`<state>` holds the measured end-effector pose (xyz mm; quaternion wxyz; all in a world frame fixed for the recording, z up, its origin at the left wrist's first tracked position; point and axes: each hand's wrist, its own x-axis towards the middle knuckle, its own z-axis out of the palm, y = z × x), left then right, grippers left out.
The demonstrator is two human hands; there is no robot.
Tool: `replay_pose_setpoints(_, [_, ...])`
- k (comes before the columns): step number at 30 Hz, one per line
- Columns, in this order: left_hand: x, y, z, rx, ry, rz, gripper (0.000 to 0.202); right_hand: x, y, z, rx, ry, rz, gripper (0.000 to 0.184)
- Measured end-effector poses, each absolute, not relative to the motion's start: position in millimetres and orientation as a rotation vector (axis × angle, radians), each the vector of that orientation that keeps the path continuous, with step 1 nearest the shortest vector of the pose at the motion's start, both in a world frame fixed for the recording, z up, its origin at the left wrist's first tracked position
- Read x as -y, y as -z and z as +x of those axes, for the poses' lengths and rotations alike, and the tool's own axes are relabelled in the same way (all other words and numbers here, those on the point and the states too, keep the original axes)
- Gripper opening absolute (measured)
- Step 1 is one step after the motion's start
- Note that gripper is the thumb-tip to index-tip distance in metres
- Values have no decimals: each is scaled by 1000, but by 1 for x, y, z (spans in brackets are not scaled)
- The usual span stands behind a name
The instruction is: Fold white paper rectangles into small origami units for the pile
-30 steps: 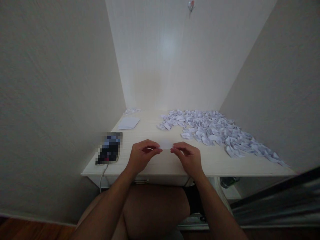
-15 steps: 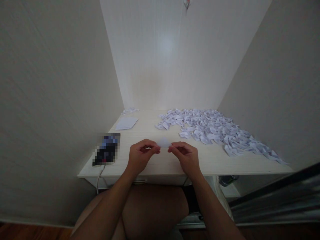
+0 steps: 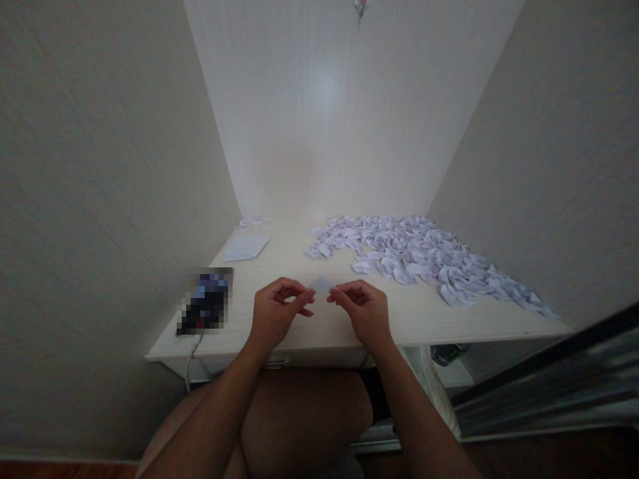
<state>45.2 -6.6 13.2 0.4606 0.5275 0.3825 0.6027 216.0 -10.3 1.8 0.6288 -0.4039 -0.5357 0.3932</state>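
Between my two hands, above the front half of the white desk, is a small piece of white paper (image 3: 321, 285) with a pointed top. My left hand (image 3: 280, 307) pinches its left corner between thumb and fingers. The right corner is pinched the same way by my right hand (image 3: 363, 307). To the right and behind lies a large heap of small folded white papers (image 3: 399, 246). A flat stack of white paper sheets (image 3: 246, 247) rests at the left of the desk.
A blurred-out device (image 3: 206, 301) with a white cable (image 3: 190, 364) lies at the desk's left edge. Some thin white scraps (image 3: 253, 221) sit in the far left corner. Walls enclose the desk (image 3: 299, 332) on three sides. A dark object (image 3: 448, 353) is on a shelf below.
The paper between my hands now shows a pointed top where it looked rounder before. My fingers have shifted slightly, and the whole view has turned a little.
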Motion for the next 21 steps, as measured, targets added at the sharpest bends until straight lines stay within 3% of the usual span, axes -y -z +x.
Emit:
replay_pose_setpoints(11, [2, -7, 46, -908, -1454, 1223, 40, 8, -2, 219, 1211, -999, -900, 24])
replay_pose_setpoints(21, [5, -5, 48, -781, -1240, 989, 33, 5, -2, 220, 1286, -911, -892, 11])
